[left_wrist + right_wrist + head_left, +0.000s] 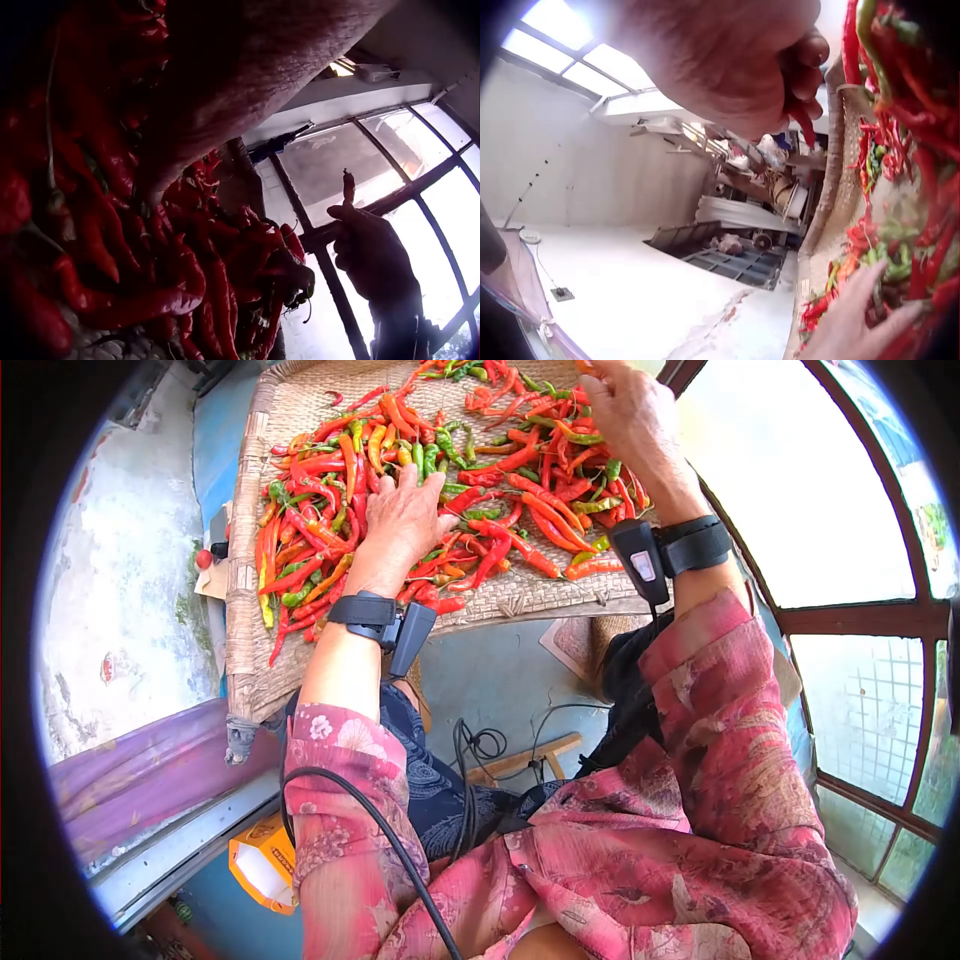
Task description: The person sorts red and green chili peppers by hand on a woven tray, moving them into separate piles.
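- Fingers of the left hand are spread apart, slightly bent, and rest on the chilli peppers in the head view; the hand lies palm down over the middle-left part of the heap, with peppers on every side of it
- Red peppers make up most of the heap, with some green and orange among them, all lying loose on the woven tray, whose near rim runs just in front of the person's lap
- Toward the top edge of the same view, the right hand is raised at the right side of the peppers, its fingertips partly cut off by the frame; a window stands beyond that arm, and an orange box sits low on the left
- From the left wrist, the left hand shows as a dark, close shape against the peppers, its fingertips hard to make out; across from it, the right hand pinches a single pepper upright, well apart from the heap
- Seen from the right wrist, the right hand's fingers are curled in, closed round the single pepper, whose red tip sticks out below them; lower right, the left hand lies with fingers spread, touching the peppers
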A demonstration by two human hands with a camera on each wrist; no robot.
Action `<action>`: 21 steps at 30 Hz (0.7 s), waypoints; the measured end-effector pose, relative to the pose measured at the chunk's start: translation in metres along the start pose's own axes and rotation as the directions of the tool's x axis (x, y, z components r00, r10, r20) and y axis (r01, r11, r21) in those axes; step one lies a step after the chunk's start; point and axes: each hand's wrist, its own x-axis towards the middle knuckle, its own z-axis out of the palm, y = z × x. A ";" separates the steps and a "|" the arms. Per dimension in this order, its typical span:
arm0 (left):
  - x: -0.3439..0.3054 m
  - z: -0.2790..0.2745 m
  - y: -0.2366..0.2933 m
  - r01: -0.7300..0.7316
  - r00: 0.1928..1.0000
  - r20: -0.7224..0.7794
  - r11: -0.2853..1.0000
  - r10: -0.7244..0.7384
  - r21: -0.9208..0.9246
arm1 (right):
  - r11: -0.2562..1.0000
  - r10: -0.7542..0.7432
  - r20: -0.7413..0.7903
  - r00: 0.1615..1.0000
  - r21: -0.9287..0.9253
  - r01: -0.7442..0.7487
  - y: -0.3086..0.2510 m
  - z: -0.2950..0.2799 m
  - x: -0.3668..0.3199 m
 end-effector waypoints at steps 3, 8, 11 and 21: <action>0.012 -0.007 -0.006 0.030 0.965 0.261 0.990 0.007 -0.139 | 0.999 -0.040 -0.188 0.981 -0.011 0.038 0.013 0.008 -0.003; 0.008 0.010 -0.016 -0.014 1.000 0.002 0.952 0.016 -0.307 | 0.991 -0.126 0.321 0.938 0.088 0.104 -0.019 0.033 -0.023; 0.007 -0.008 -0.017 0.029 0.986 0.160 0.898 0.046 -0.439 | 0.968 -0.246 0.514 0.822 0.081 0.239 -0.051 0.036 -0.040; -0.014 -0.022 0.006 0.049 0.943 0.331 0.976 0.025 -0.213 | 0.902 -0.429 0.521 0.738 0.203 0.381 -0.058 0.049 -0.061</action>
